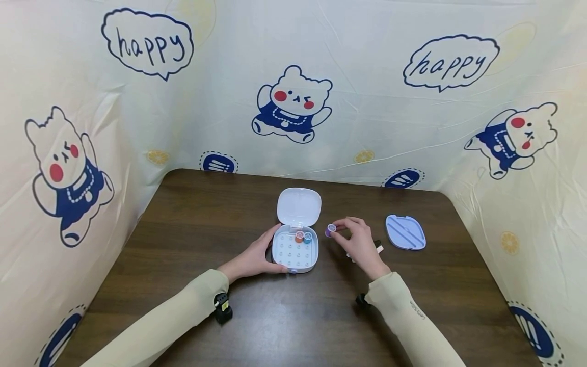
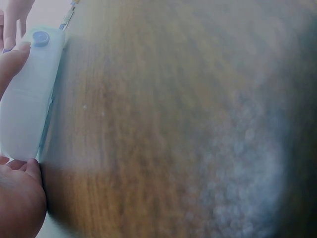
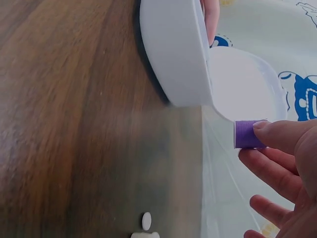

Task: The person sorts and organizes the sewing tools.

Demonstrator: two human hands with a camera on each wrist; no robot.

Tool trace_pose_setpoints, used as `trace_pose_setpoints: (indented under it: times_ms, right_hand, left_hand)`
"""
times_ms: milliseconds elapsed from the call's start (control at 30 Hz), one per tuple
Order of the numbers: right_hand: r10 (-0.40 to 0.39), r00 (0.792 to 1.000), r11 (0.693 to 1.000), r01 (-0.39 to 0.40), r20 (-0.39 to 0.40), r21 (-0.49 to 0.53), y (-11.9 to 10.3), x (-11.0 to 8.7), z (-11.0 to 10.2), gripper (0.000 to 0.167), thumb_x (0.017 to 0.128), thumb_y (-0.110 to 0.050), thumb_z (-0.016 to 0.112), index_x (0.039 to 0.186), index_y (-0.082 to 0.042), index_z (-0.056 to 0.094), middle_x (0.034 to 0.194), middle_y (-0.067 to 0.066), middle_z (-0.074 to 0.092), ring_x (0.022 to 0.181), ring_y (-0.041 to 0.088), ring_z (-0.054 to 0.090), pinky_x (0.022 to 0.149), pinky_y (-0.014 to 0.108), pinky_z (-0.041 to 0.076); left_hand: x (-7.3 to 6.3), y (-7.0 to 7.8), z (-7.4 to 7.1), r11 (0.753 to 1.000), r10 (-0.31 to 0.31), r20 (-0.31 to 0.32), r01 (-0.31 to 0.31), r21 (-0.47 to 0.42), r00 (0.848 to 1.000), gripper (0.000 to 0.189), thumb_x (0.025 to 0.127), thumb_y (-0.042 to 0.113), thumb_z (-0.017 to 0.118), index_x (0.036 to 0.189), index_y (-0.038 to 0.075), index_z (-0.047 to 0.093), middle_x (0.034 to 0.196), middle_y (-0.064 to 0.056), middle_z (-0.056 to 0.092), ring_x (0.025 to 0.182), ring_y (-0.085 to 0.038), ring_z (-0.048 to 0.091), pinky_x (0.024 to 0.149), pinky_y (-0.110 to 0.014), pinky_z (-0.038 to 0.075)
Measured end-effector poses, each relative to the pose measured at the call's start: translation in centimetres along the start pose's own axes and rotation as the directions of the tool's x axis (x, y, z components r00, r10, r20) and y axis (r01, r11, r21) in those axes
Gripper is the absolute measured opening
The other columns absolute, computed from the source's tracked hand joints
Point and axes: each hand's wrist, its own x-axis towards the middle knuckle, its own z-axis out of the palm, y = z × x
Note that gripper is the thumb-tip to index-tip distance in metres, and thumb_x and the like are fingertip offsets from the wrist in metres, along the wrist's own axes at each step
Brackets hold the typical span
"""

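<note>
An open white sewing box (image 1: pixel 303 269) stands on the table, its lid (image 1: pixel 299 206) raised at the back. Inside, rows of small pegs carry an orange thread spool (image 1: pixel 299 236) and a blue thread spool (image 1: pixel 308 237) at the back right. My left hand (image 1: pixel 257 255) grips the box's left side, thumb at the front near the round button (image 2: pixel 40 38) and fingers farther back. To the right of the box, my right hand (image 1: pixel 359 244) pinches a purple thread spool (image 3: pixel 247 134) between thumb and fingertips, raised off the table.
A lilac tray-like piece (image 1: pixel 405 232) with a diagonal bar lies on the table (image 1: pixel 206 219) at the right. Small white pieces (image 3: pixel 146 221) lie near my right hand, partly hidden by it in the head view. A printed curtain (image 1: pixel 367 117) surrounds the table's back and sides.
</note>
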Motion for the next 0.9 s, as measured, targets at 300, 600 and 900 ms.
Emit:
trace_pose_setpoints:
  times_ms: [300, 600, 900]
  right_hand:
    - [-0.009, 1.0, 1.0, 0.009, 0.021, -0.011, -1.1, 0.5, 0.5, 0.023, 0.094, -0.019, 0.08, 0.115, -0.011, 0.076, 0.108, 0.007, 0.075, 0.135, 0.035, 0.046, 0.114, 0.063, 0.03]
    - [-0.04, 0.999, 0.999, 0.04, 0.026, -0.016, -1.9, 0.8, 1.3, 0.024, 0.093, -0.02, 0.081, 0.115, -0.012, 0.076, 0.107, 0.007, 0.077, 0.135, 0.035, 0.047, 0.114, 0.064, 0.028]
    - [-0.041, 0.998, 0.999, 0.042, 0.047, -0.015, -2.7, 1.0, 1.9, 0.024, 0.092, -0.02, 0.082, 0.114, -0.012, 0.077, 0.106, 0.006, 0.077, 0.136, 0.034, 0.047, 0.115, 0.062, 0.029]
  left_hand:
    - [-0.1, 0.0, -0.1, 1.0, -0.007, 0.001, 0.007, 0.0, 1.0, 0.123, 0.076, 0.045, 0.093, 0.167, 0.015, 0.016, 0.169, -0.014, 0.026, 0.154, -0.032, 0.028, 0.123, -0.057, 0.027]
    - [0.0, -0.1, 0.0, 1.0, -0.004, -0.001, 0.004, 0.004, 1.0, 0.123, 0.076, 0.046, 0.093, 0.168, 0.016, 0.016, 0.169, -0.013, 0.026, 0.155, -0.032, 0.027, 0.123, -0.056, 0.026]
    - [0.1, -0.2, 0.0, 1.0, -0.011, -0.002, 0.011, 0.009, 1.0, 0.123, 0.077, 0.047, 0.092, 0.168, 0.017, 0.015, 0.17, -0.014, 0.025, 0.155, -0.032, 0.027, 0.123, -0.056, 0.026]
